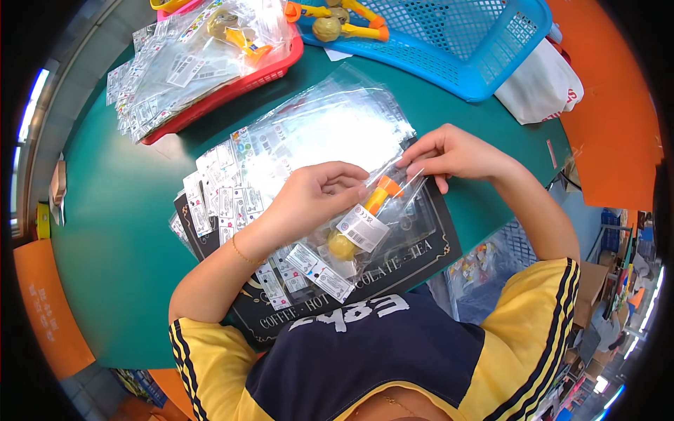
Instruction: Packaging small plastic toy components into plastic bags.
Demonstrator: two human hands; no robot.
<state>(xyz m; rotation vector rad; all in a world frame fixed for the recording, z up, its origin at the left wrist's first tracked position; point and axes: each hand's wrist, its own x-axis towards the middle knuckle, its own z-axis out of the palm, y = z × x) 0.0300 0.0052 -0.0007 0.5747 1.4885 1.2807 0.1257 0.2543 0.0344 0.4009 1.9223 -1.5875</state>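
In front of me lies a clear plastic bag [407,198] with a white label. Inside it is an orange and yellow toy [379,200] with a yellow ball at its near end. My left hand [326,188] has its fingers curled at the left side of the bag's far end. At the right corner of that end, my right hand [453,156] pinches the plastic between thumb and fingers. Beneath is a pile of flat clear bags [316,130] with printed white labels, resting on a black placemat [442,235].
A red basket [235,97] heaped with bags stands far left on the green table [105,210]. Beyond the pile is a blue basket [460,74], with more orange and yellow toys [327,29] at its left end. A white bag [540,84] sits beside it.
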